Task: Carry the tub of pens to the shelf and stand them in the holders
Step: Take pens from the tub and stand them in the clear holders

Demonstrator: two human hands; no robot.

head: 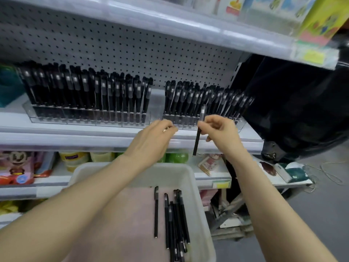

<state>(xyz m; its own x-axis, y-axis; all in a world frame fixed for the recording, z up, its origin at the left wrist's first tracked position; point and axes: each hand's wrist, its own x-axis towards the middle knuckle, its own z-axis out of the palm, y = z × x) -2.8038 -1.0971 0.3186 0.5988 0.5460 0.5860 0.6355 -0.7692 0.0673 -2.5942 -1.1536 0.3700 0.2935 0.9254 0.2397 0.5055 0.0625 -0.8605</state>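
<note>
A white tub [203,208] sits low in front of me with several black pens [174,222] lying on its pinkish floor. On the shelf [113,138] stand two clear holders, the left holder [88,118] and the right holder [240,123], both packed with upright black pens. My right hand [220,129] pinches one black pen [197,142] upright just in front of the right holder. Over the shelf edge by the gap between the holders, my left hand [153,137] has its fingers curled; whether it holds anything is hidden.
A pegboard back panel [113,44] rises behind the holders, and an upper shelf [188,25] with colourful packs overhangs them. Lower shelves [47,183] hold packaged goods. A black bag [302,110] fills the right side, with grey floor [321,214] below it.
</note>
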